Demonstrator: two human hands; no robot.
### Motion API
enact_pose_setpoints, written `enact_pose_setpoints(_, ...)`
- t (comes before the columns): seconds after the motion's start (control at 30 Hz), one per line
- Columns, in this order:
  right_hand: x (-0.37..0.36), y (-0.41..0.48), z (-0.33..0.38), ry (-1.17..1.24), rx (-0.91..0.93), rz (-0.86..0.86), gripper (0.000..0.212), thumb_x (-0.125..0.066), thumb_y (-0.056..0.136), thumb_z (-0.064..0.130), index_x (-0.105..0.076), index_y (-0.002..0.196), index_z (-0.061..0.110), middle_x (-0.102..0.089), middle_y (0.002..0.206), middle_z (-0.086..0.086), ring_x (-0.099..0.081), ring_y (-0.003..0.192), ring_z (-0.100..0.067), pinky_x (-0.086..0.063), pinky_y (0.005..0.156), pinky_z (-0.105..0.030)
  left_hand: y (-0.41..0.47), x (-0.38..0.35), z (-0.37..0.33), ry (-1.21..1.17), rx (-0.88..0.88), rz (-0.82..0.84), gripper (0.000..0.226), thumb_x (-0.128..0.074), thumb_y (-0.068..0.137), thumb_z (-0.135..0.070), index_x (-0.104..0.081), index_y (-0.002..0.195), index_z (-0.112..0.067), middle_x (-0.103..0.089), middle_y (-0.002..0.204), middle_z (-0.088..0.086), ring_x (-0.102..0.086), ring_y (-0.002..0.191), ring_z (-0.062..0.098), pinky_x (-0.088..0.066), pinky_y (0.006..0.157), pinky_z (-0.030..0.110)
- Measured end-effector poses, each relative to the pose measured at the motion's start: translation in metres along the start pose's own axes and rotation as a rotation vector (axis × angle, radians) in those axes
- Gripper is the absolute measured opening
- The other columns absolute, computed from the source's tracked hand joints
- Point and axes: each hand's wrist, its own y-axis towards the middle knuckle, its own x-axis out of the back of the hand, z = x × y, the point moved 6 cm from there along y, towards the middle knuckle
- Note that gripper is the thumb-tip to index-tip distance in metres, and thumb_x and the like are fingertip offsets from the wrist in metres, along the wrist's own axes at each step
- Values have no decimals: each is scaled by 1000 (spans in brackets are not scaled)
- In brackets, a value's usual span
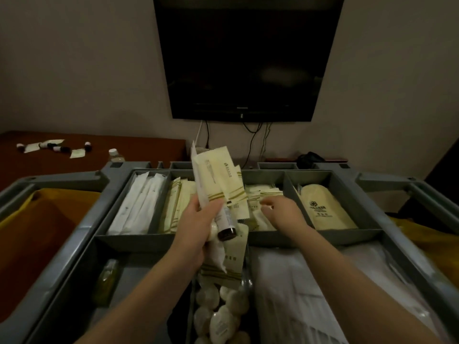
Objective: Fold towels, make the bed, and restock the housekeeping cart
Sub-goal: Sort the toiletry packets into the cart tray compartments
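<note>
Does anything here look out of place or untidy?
Yes: small bottles and sachets lie scattered on the brown table behind the cart, outside its compartments. The packets under the right hand are jumbled, unlike the neat rows beside them.

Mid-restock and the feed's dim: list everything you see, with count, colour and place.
TV: one, black, on wall.
Cart: one, grey, foreground.
Long packets: several, white, far-left compartment.
Sachets: many, cream, far-middle compartments.
Pouches: a few, cream, far-right compartment.
Yellow bottle: one, yellowish, near-left compartment.
Soaps: many, white, near centre.
Wrapped packs: several, white, near-right compartment.
Desk: one, brown, far left.
Minis: several, dark-capped, on Desk among loose cream packets.
Bundle: one, cream packets plus a dark-capped bottle, in Left hand.
Left hand: grips Bundle.
Right hand: over Sachets; grip unclear.
</note>
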Motion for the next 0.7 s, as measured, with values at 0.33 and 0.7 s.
enact_pose_setpoints(0.33,23,-83,99,767,231,-151,8,-61,87,36,-58,91,30,-64,101,9,-63,93,-8,-58,77,-33,-6,7,-1,118,-86,62,27,-59,90,-20,-52,104,-43,-67,105,-5,-67,94,13,-58,77,35)
enact_pose_setpoints(0.7,2,-65,101,895,143,58,15,-58,93,28,-60,107,24,-68,100,4,-68,89,-9,-58,72,-26,-3,12,14,162,0,147,44,-68,83,-11,-54,117,-35,-69,108,-5,-66,99,11,-55,87,36)
